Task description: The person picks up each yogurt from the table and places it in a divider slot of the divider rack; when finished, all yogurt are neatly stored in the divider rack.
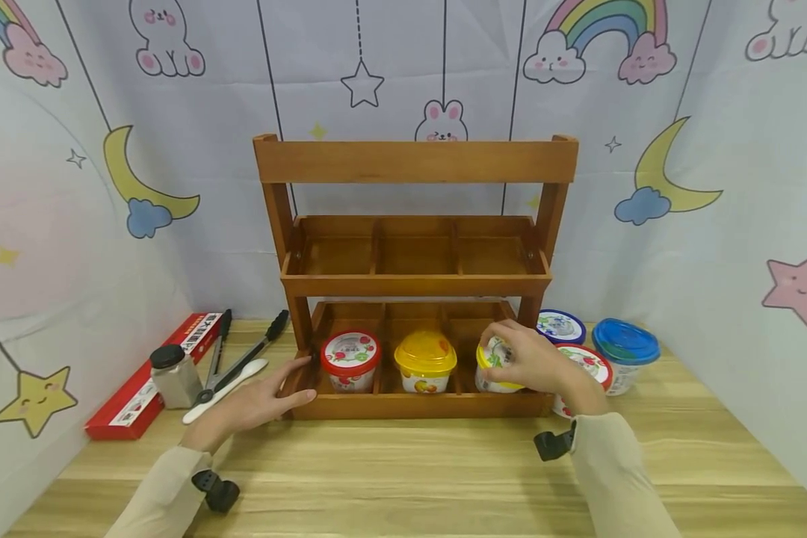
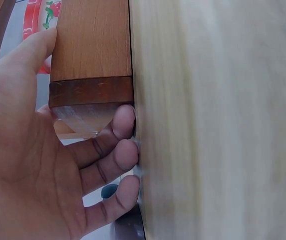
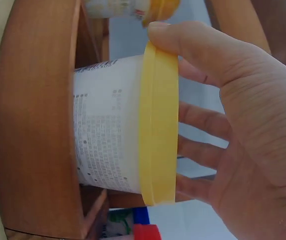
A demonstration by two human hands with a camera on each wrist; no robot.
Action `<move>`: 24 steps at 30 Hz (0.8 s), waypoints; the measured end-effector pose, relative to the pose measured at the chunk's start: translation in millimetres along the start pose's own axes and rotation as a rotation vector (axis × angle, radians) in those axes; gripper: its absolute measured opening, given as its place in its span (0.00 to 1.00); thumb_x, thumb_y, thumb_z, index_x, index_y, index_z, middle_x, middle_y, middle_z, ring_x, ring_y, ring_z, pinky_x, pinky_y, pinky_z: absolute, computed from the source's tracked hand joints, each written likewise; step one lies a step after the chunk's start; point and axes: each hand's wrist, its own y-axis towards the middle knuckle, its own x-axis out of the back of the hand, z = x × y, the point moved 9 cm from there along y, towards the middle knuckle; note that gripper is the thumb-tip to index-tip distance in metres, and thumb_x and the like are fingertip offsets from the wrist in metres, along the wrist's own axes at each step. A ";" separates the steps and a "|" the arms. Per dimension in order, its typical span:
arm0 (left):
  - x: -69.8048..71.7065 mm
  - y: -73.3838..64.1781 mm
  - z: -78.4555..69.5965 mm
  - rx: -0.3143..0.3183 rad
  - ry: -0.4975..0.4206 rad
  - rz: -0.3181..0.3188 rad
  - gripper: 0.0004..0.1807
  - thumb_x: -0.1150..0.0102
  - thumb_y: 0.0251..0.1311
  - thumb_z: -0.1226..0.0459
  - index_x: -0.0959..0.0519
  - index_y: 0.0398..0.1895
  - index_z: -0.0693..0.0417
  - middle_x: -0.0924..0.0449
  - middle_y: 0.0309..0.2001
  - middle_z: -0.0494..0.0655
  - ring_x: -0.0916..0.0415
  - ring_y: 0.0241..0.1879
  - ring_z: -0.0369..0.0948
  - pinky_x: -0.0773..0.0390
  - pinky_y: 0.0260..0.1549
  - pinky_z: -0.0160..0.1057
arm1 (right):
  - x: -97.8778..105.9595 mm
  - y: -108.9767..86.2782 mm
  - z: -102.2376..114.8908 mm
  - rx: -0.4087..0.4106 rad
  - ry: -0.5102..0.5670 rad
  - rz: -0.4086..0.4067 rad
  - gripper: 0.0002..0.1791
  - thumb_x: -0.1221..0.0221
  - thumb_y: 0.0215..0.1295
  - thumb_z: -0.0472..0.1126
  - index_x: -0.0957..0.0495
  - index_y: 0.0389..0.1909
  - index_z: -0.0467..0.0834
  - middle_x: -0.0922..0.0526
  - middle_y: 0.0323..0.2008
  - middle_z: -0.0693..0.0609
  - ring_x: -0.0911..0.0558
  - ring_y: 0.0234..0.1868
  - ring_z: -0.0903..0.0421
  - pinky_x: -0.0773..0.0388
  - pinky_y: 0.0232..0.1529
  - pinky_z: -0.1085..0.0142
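A two-tier wooden rack [image 1: 417, 286] stands on the table, each tier split into three compartments. My left hand [image 1: 262, 400] holds the lower tier's front left corner, thumb over the front board [image 2: 93, 40] and fingers bent around the end. In the lower right compartment sits a white tub with a yellow lid [image 3: 158, 125]. My right hand [image 1: 534, 362] grips this tub from above, thumb on the lid's near rim and fingers across its far side. Beside it, a tub with a domed yellow lid [image 1: 425, 359] fills the middle compartment, and a red-lidded tub [image 1: 351, 355] the left one.
Right of the rack stand a blue-lidded tub [image 1: 622, 355], a red-lidded tub [image 1: 588, 362] and a dark-blue-lidded tub [image 1: 560, 326]. At left lie a red box [image 1: 124, 415], black tongs [image 1: 249, 359] and a white spoon [image 1: 222, 392], near a black-capped jar [image 1: 177, 381].
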 end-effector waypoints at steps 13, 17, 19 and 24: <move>0.8 -1.4 -1.6 -0.002 0.007 0.004 0.44 0.49 0.66 0.36 0.46 0.79 0.44 0.38 0.71 0.68 0.25 0.56 0.64 0.30 0.53 0.68 | -14.4 3.7 -10.7 -0.025 -0.021 0.014 0.27 0.30 0.58 0.56 0.22 0.55 0.50 0.24 0.53 0.47 0.24 0.41 0.52 0.23 0.39 0.58; 0.3 -2.7 -2.9 -0.004 0.013 0.004 0.44 0.48 0.66 0.37 0.45 0.79 0.44 0.37 0.70 0.68 0.23 0.54 0.62 0.30 0.53 0.67 | -17.7 4.0 -17.6 -0.037 -0.026 0.016 0.27 0.32 0.61 0.58 0.22 0.57 0.51 0.24 0.56 0.45 0.23 0.44 0.50 0.22 0.45 0.50; -0.1 -3.1 -3.2 -0.002 0.012 0.004 0.44 0.48 0.66 0.37 0.45 0.79 0.44 0.37 0.71 0.68 0.22 0.54 0.62 0.30 0.53 0.67 | -18.2 3.6 -20.9 -0.045 -0.021 0.016 0.26 0.33 0.61 0.58 0.23 0.57 0.51 0.24 0.57 0.44 0.23 0.45 0.49 0.23 0.46 0.47; 0.6 -3.7 -3.0 -0.001 0.008 0.002 0.44 0.48 0.66 0.37 0.45 0.79 0.44 0.39 0.72 0.68 0.24 0.55 0.63 0.30 0.53 0.68 | -17.9 2.3 -21.6 -0.042 0.010 0.026 0.28 0.33 0.60 0.61 0.22 0.57 0.53 0.24 0.57 0.45 0.23 0.47 0.48 0.23 0.49 0.46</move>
